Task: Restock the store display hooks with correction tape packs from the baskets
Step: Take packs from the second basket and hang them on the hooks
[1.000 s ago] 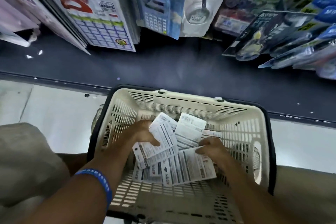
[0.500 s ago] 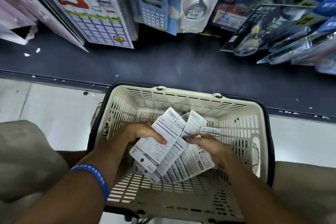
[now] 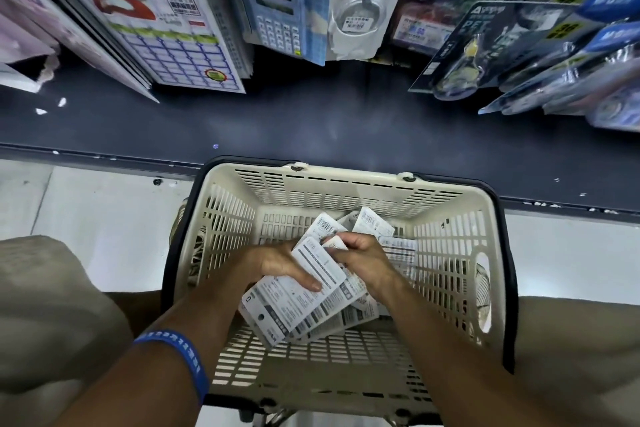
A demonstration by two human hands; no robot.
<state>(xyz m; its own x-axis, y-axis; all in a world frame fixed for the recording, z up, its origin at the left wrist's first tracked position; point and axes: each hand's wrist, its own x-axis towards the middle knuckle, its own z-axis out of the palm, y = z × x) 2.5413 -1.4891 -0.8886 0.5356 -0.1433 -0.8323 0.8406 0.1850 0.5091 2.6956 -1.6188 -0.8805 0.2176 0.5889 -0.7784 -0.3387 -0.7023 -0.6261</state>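
A cream plastic basket (image 3: 332,184) with a black handle sits on the floor in front of me. Inside it both my hands grip a fanned stack of correction tape packs (image 3: 301,308), their white printed backs facing up. My left hand (image 3: 277,262) holds the stack from the left with its thumb across the top card. My right hand (image 3: 363,258) closes over the upper right end of the stack. One more pack (image 3: 374,222) pokes out behind my fingers toward the basket's far wall.
A dark shelf base (image 3: 311,128) runs across behind the basket. Above it hang carded goods: a calendar board (image 3: 166,38), a blue calculator pack (image 3: 284,21), a ladle card (image 3: 363,10) and blue blister packs (image 3: 571,55) at right. My knees flank the basket.
The packs were spread loosely between my hands; now both hands have drawn together and gathered them into one tighter stack, lifted slightly toward the basket's middle.
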